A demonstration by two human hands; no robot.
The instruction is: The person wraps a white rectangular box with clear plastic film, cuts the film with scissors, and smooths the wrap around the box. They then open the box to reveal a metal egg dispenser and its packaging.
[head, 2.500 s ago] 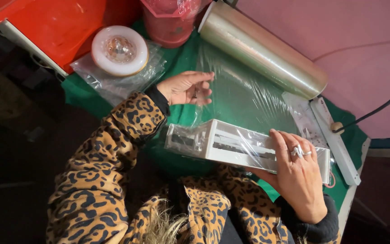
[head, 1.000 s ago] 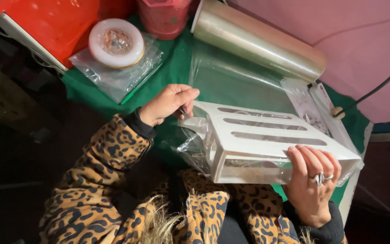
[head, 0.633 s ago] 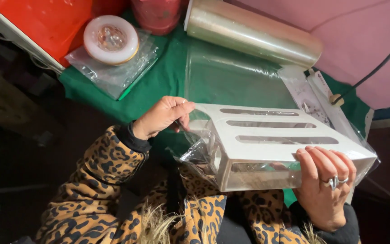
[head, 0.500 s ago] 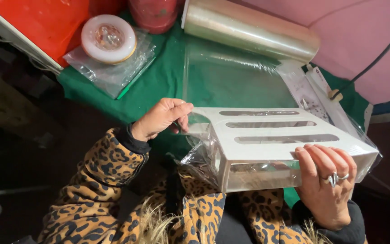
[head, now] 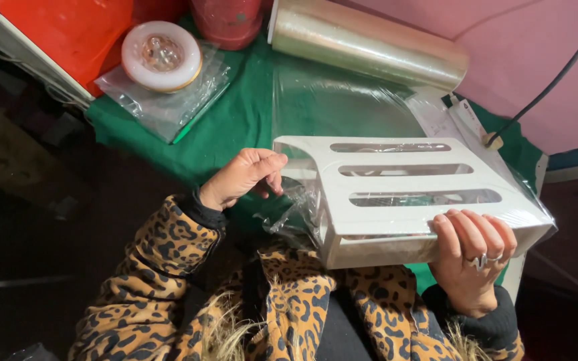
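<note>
I am seeing the left hand (head: pixel 245 177) curling palm-down, wrist bent, fingers clenched on the bunched clear plastic film (head: pixel 289 214) at the left end of the flat white box with three long slots in its top face (head: pixel 403 194). The leopard-print sleeve (head: pixel 168 267) is running down and left from that wrist.

The right hand (head: pixel 473 257) is gripping the box's near right corner from below: its fingers (head: pixel 466 230) are wrapping up over the near edge onto the top face, and I am noting rings on two of them. I cannot tell where the thumb is lying.

The box is being held above the green cloth table cover (head: pixel 235 120), close to the person's chest, near edge tipped down toward the camera. Its long axis is running left to right, slightly lower at the right; the slots are lying parallel to that axis. Film is covering the box and trailing back across the cloth to the large roll of clear stretch wrap (head: pixel 369 43) lying at the far edge.

A round white lamp-like disc (head: pixel 162 55) is sitting on a clear plastic bag (head: pixel 168 100), well apart on the far left.
</note>
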